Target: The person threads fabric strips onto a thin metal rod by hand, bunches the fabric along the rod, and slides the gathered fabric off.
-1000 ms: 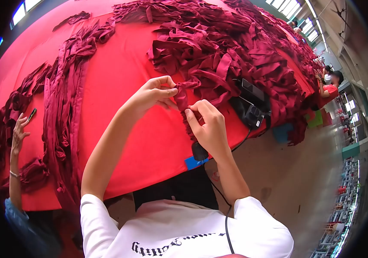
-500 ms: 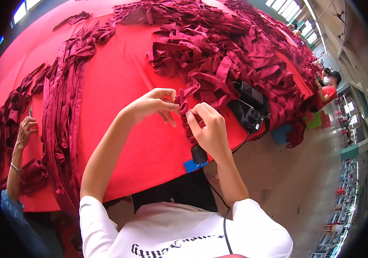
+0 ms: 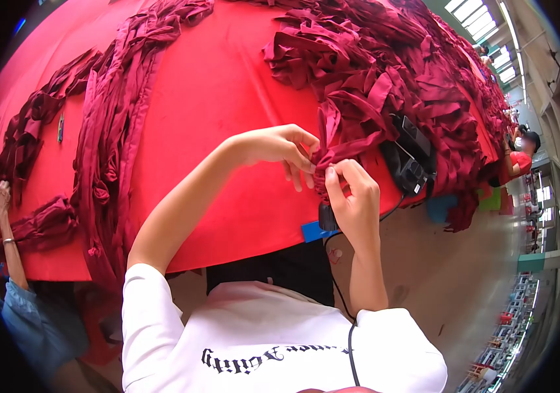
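A maroon fabric strip [image 3: 322,171] runs from the big heap down to the near table edge, bunched up between my hands. My left hand [image 3: 293,152] pinches it from the left, thumb and fingertip at the cloth, the other fingers hanging loose. From the right, my right hand [image 3: 356,190] grips the same strip between thumb and curled fingers. Just below, a black cylindrical piece [image 3: 328,216] stands at the strip's lower end, beside a blue patch [image 3: 316,230] on the table edge. How the two connect is hidden.
Maroon strips [image 3: 365,72] are heaped across the red-covered table [image 3: 214,78]. Black devices with a cable [image 3: 412,154] lie right of my hands. A long strip bundle [image 3: 106,137] and a co-worker's hand [image 3: 3,195] are at left. Thread snips [image 3: 60,128] lie nearby.
The view has shifted, so the table appears moved right and up. A strip now crosses at my fingertips, where my left hand has closed in. The co-worker's hand no longer holds the snips.
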Demonstrator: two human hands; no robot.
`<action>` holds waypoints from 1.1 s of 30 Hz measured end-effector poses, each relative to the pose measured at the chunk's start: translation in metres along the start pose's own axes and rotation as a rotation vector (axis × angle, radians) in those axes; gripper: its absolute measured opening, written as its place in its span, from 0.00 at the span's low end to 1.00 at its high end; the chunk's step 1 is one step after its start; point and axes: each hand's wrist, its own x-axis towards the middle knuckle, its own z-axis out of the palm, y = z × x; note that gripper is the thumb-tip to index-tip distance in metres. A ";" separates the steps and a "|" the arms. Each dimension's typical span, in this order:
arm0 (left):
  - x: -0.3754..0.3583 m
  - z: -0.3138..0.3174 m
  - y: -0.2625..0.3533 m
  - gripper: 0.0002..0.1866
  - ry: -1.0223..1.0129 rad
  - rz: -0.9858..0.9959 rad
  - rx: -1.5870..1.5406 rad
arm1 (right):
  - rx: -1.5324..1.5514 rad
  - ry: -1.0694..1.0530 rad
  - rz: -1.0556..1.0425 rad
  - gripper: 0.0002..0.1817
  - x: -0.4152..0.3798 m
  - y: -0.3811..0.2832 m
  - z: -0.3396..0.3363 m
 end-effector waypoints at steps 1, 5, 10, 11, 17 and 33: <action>0.001 0.003 -0.001 0.06 -0.013 -0.007 -0.006 | 0.006 -0.005 -0.007 0.08 -0.003 0.001 -0.002; 0.004 0.001 -0.011 0.05 -0.083 0.008 -0.079 | 0.035 -0.067 0.060 0.08 -0.004 -0.003 -0.008; 0.003 -0.003 -0.009 0.10 -0.097 0.001 -0.039 | 0.069 -0.080 0.083 0.08 0.001 0.002 -0.005; 0.003 -0.007 -0.007 0.11 -0.120 -0.075 0.038 | 0.086 -0.103 0.103 0.09 0.005 0.002 -0.008; -0.011 -0.010 0.016 0.16 0.185 0.067 0.209 | 0.191 -0.113 0.085 0.21 0.055 0.027 -0.010; 0.038 0.019 -0.012 0.17 0.593 0.489 -0.054 | 0.744 -0.130 0.194 0.09 0.092 0.058 0.023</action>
